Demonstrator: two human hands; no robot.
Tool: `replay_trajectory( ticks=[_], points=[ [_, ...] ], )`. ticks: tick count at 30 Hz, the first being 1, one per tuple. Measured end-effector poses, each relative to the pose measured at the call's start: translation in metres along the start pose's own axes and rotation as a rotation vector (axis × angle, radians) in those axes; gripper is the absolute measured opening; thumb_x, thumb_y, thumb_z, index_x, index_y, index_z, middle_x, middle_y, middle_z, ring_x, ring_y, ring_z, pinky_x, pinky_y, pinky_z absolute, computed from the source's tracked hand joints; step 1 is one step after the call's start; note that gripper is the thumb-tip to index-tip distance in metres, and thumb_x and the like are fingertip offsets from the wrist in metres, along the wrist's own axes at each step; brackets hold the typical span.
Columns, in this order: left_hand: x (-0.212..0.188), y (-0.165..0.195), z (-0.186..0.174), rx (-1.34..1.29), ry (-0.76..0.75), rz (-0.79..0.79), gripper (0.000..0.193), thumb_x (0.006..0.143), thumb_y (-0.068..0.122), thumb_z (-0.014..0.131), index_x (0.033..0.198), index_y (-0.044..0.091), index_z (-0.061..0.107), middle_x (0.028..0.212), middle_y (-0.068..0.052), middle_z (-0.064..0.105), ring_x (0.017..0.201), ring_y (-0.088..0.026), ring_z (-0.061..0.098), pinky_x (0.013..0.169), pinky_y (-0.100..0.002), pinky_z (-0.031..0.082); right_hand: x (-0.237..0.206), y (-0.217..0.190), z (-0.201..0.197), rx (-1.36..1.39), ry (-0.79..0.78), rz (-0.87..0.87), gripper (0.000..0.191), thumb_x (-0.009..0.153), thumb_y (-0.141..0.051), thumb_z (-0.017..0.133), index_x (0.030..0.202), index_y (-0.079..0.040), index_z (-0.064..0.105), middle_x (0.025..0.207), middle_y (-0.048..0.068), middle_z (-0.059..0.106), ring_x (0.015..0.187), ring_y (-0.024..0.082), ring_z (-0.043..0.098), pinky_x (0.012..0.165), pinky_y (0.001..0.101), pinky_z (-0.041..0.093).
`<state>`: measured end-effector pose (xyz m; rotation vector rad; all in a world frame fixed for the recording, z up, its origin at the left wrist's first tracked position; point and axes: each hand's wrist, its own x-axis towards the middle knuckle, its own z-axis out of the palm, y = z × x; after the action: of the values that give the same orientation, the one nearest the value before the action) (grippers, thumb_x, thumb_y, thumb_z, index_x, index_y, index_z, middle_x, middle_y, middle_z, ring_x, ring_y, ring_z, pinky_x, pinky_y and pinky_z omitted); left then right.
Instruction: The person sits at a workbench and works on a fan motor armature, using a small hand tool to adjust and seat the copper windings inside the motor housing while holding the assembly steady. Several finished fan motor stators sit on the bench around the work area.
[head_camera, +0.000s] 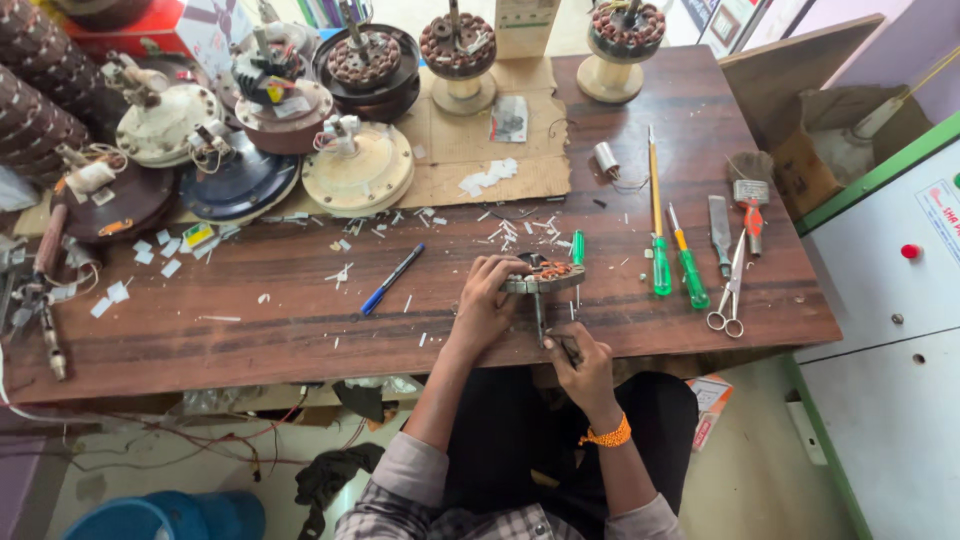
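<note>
Left hand grips round wound stator at wooden table edge; right hand below stator holds thin tool (tip hidden); blue pen left of stator.

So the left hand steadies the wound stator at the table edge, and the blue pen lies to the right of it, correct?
Not quite. The head view shows the blue pen lying on the table to the left of the left hand and the wound stator, not the right. The rest holds.

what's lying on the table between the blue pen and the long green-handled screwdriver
In the head view, between the blue pen and the green-handled screwdriver, the left hand holds a round wound stator.
</note>
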<state>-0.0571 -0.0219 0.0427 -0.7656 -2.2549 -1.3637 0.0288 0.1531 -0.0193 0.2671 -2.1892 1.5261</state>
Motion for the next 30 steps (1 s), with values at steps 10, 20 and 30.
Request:
replay_trajectory(
  ticks=[10,20,30],
  points=[
    [-0.0011,-0.0052,0.0008,0.021,-0.004,0.028,0.045,0.072,-0.008,0.069,0.113,0.009,0.067,0.117,-0.009,0.068,0.112,-0.033,0.060,0.099,-0.042,0.051,-0.0017,0.0041,0.0003,-0.047,-0.006,-0.009,0.009,0.093,-0.007,0.072,0.098,-0.003,0.066,0.066,0.004,0.066,0.055,0.006,0.059,0.053,0.0250,0.045],
    [-0.0019,-0.0056,-0.0001,0.014,-0.013,0.017,0.048,0.070,-0.008,0.069,0.114,0.010,0.067,0.117,-0.007,0.068,0.113,-0.032,0.060,0.101,-0.041,0.050,-0.0022,0.0008,0.0013,-0.051,0.000,0.049,0.009,0.092,-0.006,0.073,0.096,-0.002,0.067,0.065,0.003,0.067,0.053,0.004,0.054,0.050,0.0245,0.041],
    [0.0004,0.0010,-0.0042,0.006,-0.008,0.031,0.045,0.071,-0.007,0.072,0.113,0.009,0.066,0.116,-0.006,0.068,0.113,-0.031,0.060,0.100,-0.042,0.050,-0.0005,-0.0048,0.0036,-0.068,0.029,0.051,0.008,0.092,-0.006,0.073,0.095,-0.001,0.067,0.059,0.001,0.060,0.052,0.003,0.047,0.048,0.0251,0.037]
  ],
)
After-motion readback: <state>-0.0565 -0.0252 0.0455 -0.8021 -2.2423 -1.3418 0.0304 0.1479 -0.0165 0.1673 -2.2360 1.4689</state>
